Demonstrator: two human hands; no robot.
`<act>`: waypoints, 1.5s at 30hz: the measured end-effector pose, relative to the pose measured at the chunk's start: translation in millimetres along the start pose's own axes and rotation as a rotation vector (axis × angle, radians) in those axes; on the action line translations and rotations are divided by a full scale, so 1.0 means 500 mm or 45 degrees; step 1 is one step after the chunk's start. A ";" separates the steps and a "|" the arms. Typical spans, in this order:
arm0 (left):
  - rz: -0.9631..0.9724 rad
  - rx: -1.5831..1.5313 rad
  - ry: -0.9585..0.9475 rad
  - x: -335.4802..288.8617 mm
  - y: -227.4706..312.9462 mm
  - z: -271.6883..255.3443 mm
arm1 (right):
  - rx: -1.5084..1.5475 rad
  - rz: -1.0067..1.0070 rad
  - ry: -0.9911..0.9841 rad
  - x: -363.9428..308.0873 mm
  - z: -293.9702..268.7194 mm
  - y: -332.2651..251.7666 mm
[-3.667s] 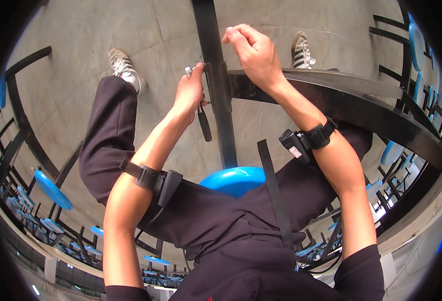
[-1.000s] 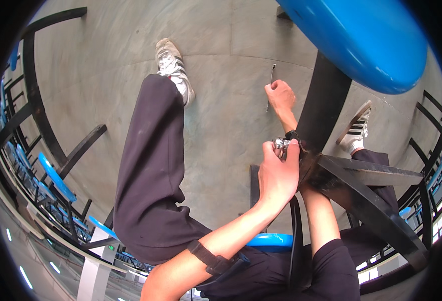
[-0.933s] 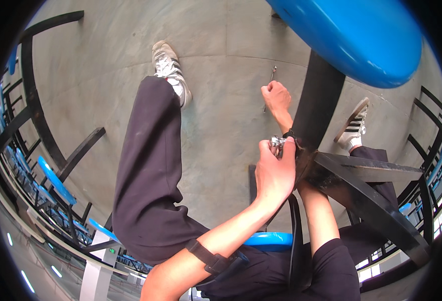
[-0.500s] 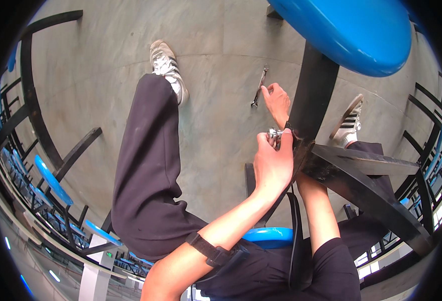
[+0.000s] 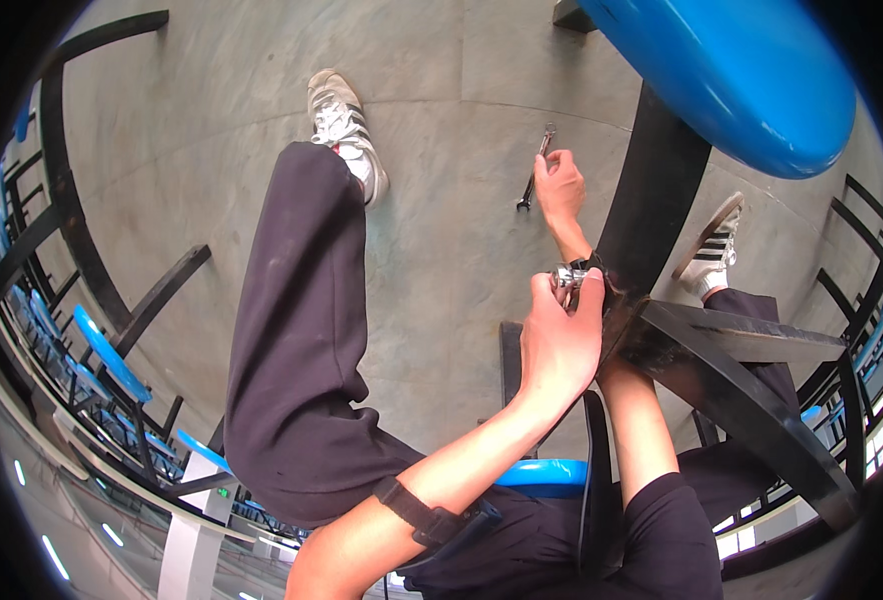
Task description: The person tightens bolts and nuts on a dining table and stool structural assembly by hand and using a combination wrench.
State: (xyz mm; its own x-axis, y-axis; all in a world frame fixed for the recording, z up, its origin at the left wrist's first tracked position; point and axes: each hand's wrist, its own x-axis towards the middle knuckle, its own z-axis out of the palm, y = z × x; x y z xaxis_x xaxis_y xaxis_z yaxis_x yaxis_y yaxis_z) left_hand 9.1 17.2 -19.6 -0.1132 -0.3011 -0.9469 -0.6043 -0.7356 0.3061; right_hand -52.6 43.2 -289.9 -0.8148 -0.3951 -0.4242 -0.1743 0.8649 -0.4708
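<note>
My left hand [image 5: 561, 345] is closed, pinching small shiny metal fasteners [image 5: 568, 276] between thumb and fingers beside the black metal frame [image 5: 651, 205]. Whether they are one piece or several, I cannot tell. My right arm passes beneath the frame, and my right hand [image 5: 561, 190] is down at the floor with its fingers closed on a combination wrench [image 5: 544, 143]. The wrench still lies along the floor, its open end [image 5: 523, 205] pointing back toward me and its middle partly covered by the fingers.
A blue seat [image 5: 751, 80] on the black frame overhangs the upper right. A black beam [image 5: 751, 400] slants down at right, over my right leg. My shoes [image 5: 346, 130] rest on the grey floor. More black frames with blue seats [image 5: 111, 350] line the left side.
My right hand has moved forward from beside the wrench onto it, and its fingers have closed there. My left hand keeps its hold on the metal fasteners. The whole view has shifted slightly.
</note>
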 end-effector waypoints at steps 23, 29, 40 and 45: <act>-0.053 -0.129 0.004 -0.013 0.015 0.007 | 0.163 -0.334 0.189 0.089 -0.016 0.002; -0.021 -0.075 0.004 -0.015 0.018 0.005 | 0.184 -0.268 0.183 0.079 -0.043 0.014; -0.035 -0.125 0.013 -0.002 -0.002 0.003 | 0.097 -0.217 0.120 0.066 -0.059 0.047; -0.058 -0.080 0.006 -0.003 -0.002 0.003 | 0.072 -0.428 0.183 0.077 -0.035 0.052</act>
State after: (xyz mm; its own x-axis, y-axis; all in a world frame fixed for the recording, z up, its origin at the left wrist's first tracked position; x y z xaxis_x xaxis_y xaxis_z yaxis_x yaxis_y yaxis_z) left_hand 8.7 19.2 -18.7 -0.0830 -0.2687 -0.9597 -0.5581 -0.7852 0.2681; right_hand -97.9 55.9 -304.9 -0.7873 -0.6032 -0.1278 -0.4177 0.6742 -0.6091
